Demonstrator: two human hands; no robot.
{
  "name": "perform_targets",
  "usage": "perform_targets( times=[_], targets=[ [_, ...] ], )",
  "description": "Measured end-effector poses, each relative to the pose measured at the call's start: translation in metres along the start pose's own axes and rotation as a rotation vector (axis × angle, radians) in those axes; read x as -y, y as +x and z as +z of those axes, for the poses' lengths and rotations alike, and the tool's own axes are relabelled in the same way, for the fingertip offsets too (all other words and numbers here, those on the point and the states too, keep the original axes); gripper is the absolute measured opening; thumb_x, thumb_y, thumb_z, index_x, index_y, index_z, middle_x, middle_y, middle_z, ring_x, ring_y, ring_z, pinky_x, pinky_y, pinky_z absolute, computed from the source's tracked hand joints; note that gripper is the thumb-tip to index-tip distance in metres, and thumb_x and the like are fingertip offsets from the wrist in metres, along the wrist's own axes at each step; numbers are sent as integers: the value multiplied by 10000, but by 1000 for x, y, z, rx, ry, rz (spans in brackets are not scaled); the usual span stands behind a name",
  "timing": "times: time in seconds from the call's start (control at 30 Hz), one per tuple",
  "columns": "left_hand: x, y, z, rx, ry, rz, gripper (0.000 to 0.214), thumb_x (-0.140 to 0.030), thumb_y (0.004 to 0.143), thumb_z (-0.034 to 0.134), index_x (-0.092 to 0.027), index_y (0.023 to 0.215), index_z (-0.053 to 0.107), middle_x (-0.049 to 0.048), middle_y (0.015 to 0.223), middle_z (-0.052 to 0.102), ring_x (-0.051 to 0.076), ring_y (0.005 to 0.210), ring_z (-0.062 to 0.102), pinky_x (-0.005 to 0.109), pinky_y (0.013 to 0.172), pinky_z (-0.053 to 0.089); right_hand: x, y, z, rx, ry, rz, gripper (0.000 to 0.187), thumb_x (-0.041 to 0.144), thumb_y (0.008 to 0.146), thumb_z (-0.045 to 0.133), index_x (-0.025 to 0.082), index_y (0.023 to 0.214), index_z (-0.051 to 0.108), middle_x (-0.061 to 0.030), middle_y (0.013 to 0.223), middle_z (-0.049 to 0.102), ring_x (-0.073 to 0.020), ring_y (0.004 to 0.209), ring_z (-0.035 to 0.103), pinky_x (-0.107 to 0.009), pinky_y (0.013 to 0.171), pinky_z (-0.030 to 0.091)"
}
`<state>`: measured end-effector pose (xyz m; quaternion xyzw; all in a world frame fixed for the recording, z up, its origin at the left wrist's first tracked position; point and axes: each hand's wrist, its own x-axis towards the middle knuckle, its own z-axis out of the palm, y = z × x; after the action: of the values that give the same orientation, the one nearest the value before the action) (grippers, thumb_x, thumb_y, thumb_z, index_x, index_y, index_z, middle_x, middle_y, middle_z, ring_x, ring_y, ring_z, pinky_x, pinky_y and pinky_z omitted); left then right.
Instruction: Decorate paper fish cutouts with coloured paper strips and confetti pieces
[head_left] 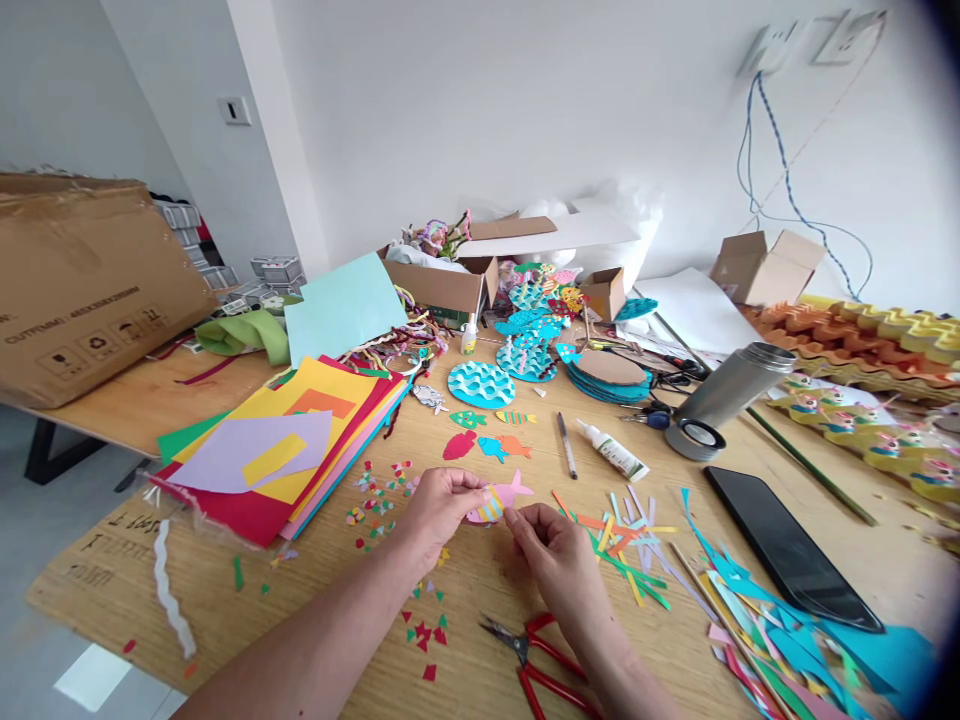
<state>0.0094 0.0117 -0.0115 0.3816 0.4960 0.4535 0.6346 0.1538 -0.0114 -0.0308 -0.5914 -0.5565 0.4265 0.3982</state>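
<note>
A pink paper fish (pixel 501 497) with a yellow striped middle is held just above the wooden table (pixel 480 590). My left hand (pixel 439 503) pinches its left end. My right hand (pixel 551 555) pinches its lower edge from the right, fingers closed on the paper. Small paper fish (pixel 491 445) in red, blue, orange and green lie just beyond. Red-handled scissors (pixel 536 655) lie near my right wrist.
A stack of coloured paper sheets (pixel 289 445) lies left, with confetti scraps (pixel 379 497) beside it. Paper strips (pixel 626 545), a glue bottle (pixel 611 450), a pen (pixel 566 445), a black phone (pixel 791 550) and a steel flask (pixel 731 385) lie right. Cardboard boxes (pixel 82 280) stand behind.
</note>
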Motion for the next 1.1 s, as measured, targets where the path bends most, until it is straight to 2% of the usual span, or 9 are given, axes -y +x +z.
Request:
perform_targets(
  times=[0.17,0.3,0.43,0.7,0.93,1.1],
  targets=[
    [-1,-2,-1,-3,-4,0,202,-281,558,735,-119,674,703,33,653,670,114,573,557,232,591,427,6,-2,-1,26,34,23,505,650,727,537,178,552,500,37,480,404,-94,459,310,-234,443,203],
    [-2,-3,0,32,0,1,197,-281,575,731,-118,682,709,30,647,659,101,578,535,221,592,415,5,-3,0,44,84,22,471,621,718,573,160,624,550,48,500,387,-91,473,291,-233,450,191],
    [-1,-2,0,71,-14,-30,218,-298,570,752,-121,692,715,31,671,657,96,586,521,220,594,411,5,-1,0,48,147,23,427,575,675,636,168,609,522,62,507,352,-82,483,254,-229,454,178],
    [-2,-4,1,110,-36,-70,276,-330,538,792,-119,704,727,39,689,664,114,625,536,236,632,419,5,-1,-1,53,167,52,425,570,669,634,155,643,543,69,506,349,-74,475,238,-218,448,169],
    [-1,-4,0,66,7,-14,273,-368,557,781,-123,663,725,25,608,643,111,570,513,235,584,377,11,-4,-2,40,178,34,448,600,704,605,172,596,533,63,480,361,-81,451,269,-223,431,202],
    [1,-3,0,60,7,-7,261,-354,559,775,-123,670,727,41,654,672,130,618,545,249,625,396,10,-3,-2,46,165,53,455,615,684,615,169,620,548,71,470,354,-78,438,263,-221,425,194]
  ],
)
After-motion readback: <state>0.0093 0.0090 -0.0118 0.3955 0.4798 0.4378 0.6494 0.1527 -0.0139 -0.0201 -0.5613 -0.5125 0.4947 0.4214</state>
